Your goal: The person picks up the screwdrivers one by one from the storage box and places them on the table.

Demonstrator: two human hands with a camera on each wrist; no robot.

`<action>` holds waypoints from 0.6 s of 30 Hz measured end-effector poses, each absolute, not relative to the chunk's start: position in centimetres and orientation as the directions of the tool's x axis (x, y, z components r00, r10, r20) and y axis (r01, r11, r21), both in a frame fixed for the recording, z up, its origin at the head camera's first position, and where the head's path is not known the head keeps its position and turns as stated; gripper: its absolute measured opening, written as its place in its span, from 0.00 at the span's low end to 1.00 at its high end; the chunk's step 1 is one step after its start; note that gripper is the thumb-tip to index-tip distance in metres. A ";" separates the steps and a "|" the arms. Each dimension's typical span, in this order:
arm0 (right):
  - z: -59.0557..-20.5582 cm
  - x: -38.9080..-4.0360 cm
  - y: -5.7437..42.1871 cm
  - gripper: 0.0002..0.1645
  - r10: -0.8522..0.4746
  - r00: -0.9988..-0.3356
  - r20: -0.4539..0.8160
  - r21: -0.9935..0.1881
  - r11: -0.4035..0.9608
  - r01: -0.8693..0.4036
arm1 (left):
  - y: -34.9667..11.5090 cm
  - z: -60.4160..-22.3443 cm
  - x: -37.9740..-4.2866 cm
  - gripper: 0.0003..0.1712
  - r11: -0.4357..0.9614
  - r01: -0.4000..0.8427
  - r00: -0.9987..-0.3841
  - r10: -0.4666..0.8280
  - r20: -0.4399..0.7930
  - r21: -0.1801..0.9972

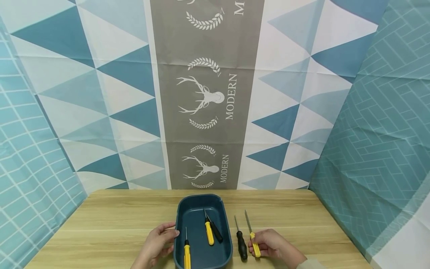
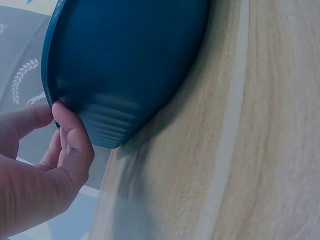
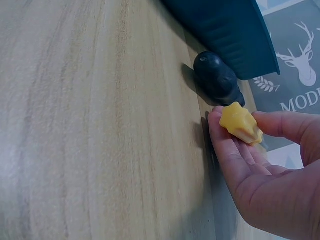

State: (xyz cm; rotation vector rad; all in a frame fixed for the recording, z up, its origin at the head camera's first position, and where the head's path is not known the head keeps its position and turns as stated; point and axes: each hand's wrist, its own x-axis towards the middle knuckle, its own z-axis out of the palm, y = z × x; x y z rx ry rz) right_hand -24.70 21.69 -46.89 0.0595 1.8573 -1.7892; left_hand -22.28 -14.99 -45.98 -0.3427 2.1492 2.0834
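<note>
A dark blue bin (image 1: 198, 257) stands at the front middle of the table. My left hand (image 1: 159, 241) pinches its left rim between thumb and fingers, as the left wrist view also shows. Inside lie two yellow-handled screwdrivers, one at the left (image 1: 187, 254) and one at the right (image 1: 209, 232), plus a black-handled one (image 1: 216, 232). To the right of the bin my right hand (image 1: 270, 244) pinches the yellow handle of another screwdriver (image 3: 239, 121), its shaft pointing away from me. Between that hand and the bin, a larger black-handled screwdriver (image 1: 242, 244) lies on the table.
The wooden table (image 1: 127, 209) reaches back to a patterned cloth (image 1: 208, 130) hung behind it. Tile-patterned cloths hang at the left (image 1: 30, 149) and right (image 1: 379, 149).
</note>
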 end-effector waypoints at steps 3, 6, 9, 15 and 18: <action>-47.0 -24.8 21.7 0.23 -0.328 -0.843 -0.425 -0.904 0.117 0.410 | -15.0 -46.0 -22.3 0.31 0.018 -0.244 -0.969 -0.057 -0.242 0.970; -47.1 -24.9 21.7 0.24 -0.322 -0.843 -0.431 -0.902 0.118 0.416 | -15.0 -45.9 -22.3 0.31 0.015 -0.244 -0.969 -0.050 -0.243 0.970; -47.2 -24.9 21.6 0.24 -0.318 -0.844 -0.433 -0.901 0.120 0.417 | -15.1 -46.0 -22.3 0.31 0.014 -0.243 -0.969 -0.048 -0.242 0.970; -47.4 -25.1 21.5 0.23 -0.326 -0.845 -0.425 -0.905 0.129 0.405 | -15.1 -46.1 -22.3 0.31 0.018 -0.237 -0.971 -0.036 -0.236 0.971; -47.4 -25.1 21.4 0.23 -0.329 -0.842 -0.427 -0.904 0.134 0.406 | -15.1 -46.1 -22.3 0.31 0.016 -0.239 -0.970 -0.040 -0.239 0.971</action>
